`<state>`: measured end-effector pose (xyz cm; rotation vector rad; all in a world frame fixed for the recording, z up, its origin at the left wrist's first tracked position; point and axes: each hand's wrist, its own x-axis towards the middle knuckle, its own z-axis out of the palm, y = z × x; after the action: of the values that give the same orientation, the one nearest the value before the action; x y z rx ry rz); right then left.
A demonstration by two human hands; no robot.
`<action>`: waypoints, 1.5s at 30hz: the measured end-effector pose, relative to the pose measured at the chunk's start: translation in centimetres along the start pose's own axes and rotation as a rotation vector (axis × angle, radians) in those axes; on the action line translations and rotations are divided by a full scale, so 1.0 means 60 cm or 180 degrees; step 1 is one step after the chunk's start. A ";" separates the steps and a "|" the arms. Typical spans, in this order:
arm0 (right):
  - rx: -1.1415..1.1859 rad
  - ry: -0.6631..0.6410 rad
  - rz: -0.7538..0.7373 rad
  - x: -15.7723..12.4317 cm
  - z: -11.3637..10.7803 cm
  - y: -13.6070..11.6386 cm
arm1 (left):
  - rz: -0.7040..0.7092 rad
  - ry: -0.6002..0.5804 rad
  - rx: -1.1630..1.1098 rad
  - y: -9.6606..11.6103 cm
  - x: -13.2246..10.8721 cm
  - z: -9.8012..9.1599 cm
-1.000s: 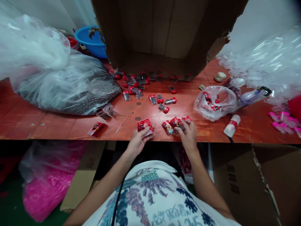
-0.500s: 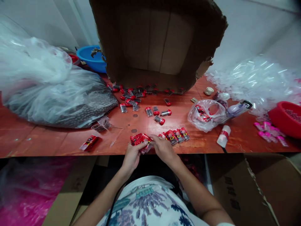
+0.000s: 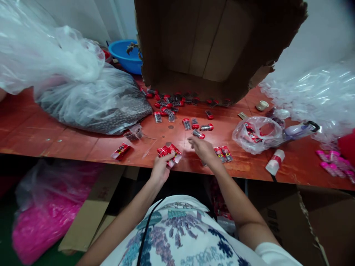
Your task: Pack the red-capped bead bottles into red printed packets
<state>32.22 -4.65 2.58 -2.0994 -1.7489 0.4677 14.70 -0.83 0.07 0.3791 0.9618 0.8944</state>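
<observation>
My left hand (image 3: 161,167) is closed around a small fan of red printed packets (image 3: 169,152) with clear ends, its thumb lying on top. My right hand (image 3: 203,150) reaches over the table, fingers partly stretched and nothing visible in them. Just beyond its fingertips lies a small clear tube with a red cap and dark contents (image 3: 198,134), close to several like it. Beside the right wrist is a row of filled red packets (image 3: 223,153), partly hidden by the hand and forearm.
A cardboard box (image 3: 194,79) stands tipped open at the back, with many tubes before it. At left are a clear bag of dark pieces (image 3: 111,107), a blue basin (image 3: 126,59) and a red packet stack (image 3: 121,151). A plastic bag (image 3: 256,135) and white bottle (image 3: 275,162) lie right.
My right hand has left the packets in the left hand and moved forward towards the loose tubes. The left hand keeps its packets. The view has shifted left.
</observation>
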 end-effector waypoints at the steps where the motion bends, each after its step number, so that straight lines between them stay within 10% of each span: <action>1: -0.0277 0.0070 0.0321 0.016 -0.003 0.008 | -0.0030 0.0090 -0.0035 0.002 0.002 -0.001; 5: -0.0876 0.0071 0.1060 0.068 0.004 0.023 | -0.0192 0.0216 -0.0116 0.012 0.005 -0.003; 12: -0.1166 0.0006 0.0489 0.047 0.053 -0.023 | -0.0434 0.0384 -0.0294 0.031 0.013 -0.004; 25: 0.1262 0.1037 -0.0593 -0.086 0.072 -0.078 | -0.0244 0.0371 -0.0534 0.021 0.030 -0.012; 45: 0.2614 0.0350 -0.0032 -0.099 0.058 -0.054 | 0.0523 -0.0365 0.0089 0.012 -0.003 -0.005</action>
<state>26.70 -9.74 1.19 -1.4853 -1.1985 0.8677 14.05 -0.59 0.47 0.5337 0.8471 0.9978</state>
